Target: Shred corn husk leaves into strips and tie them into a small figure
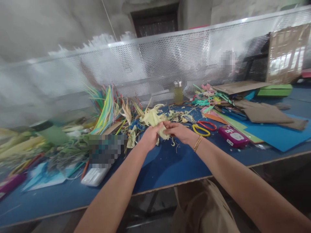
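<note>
My left hand (152,137) is closed round the lower part of a pale yellow-green bunch of corn husk (152,117), its curled strips spreading out above the fingers. Against the same bunch, from the right, my right hand (178,131) pinches the lower end of the husk; a gold bracelet (198,143) circles that wrist. Both hands are just above the blue tabletop (167,165). Behind them lie loose husk scraps (181,116). Scissors with red and yellow handles (201,130) rest right of my right hand.
Coloured pipe cleaners (107,108) stand at left behind a white device (94,176) with a blurred-out top. A jar of yellowish liquid (178,93) stands by the perforated metal panel (165,58). At right are a purple box (233,136), cardboard pieces (267,111) and blue paper (283,139).
</note>
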Motion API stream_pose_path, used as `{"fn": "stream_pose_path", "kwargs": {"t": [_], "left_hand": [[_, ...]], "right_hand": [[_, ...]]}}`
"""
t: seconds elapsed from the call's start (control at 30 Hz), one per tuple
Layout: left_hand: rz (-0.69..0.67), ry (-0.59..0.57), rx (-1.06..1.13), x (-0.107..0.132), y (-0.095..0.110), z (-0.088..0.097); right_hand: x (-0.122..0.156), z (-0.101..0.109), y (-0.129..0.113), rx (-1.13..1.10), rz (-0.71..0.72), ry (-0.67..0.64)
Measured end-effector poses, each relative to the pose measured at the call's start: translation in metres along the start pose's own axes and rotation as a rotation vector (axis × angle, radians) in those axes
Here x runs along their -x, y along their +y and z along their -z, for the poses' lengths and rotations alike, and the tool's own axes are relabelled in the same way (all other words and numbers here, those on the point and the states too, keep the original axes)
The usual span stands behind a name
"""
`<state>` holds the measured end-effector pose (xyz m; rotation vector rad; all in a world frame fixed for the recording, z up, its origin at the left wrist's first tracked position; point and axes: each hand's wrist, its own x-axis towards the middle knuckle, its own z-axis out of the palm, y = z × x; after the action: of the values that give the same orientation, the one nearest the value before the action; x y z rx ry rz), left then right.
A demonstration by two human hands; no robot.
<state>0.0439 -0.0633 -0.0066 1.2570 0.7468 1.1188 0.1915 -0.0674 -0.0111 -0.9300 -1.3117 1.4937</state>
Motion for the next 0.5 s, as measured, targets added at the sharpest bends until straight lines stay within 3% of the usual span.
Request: {"fn": "stream_pose_path", "kwargs": {"t": [0.13,0.23,0.3,0.37,0.43,0.5], "left_hand": [[-0.059,0.035,0.074,-0.002,-0.001,-0.003],[-0.066,0.06,0.035,-0.004,0.0,-0.005],[-0.071,0.097,-0.042,-0.005,0.001,-0.003],[-0.158,0.254,-0.206,-0.003,0.005,0.002],[-0.359,0.481,-0.487,0.003,0.015,0.008],[-0.609,0.547,-0.87,0.012,0.026,0.009]], "right_hand": [[0.003,-0.006,-0.002,-0.078,-0.099,-0.007],[0.001,-0.009,-0.002,-0.117,-0.08,0.013],[-0.002,-0.006,0.0,-0.091,-0.032,0.097],[-0.005,-0.001,0.002,0.045,0.049,0.205],[-0.006,0.007,0.003,0.337,0.184,0.316],[-0.006,0.012,0.003,0.685,0.34,0.402]]}}
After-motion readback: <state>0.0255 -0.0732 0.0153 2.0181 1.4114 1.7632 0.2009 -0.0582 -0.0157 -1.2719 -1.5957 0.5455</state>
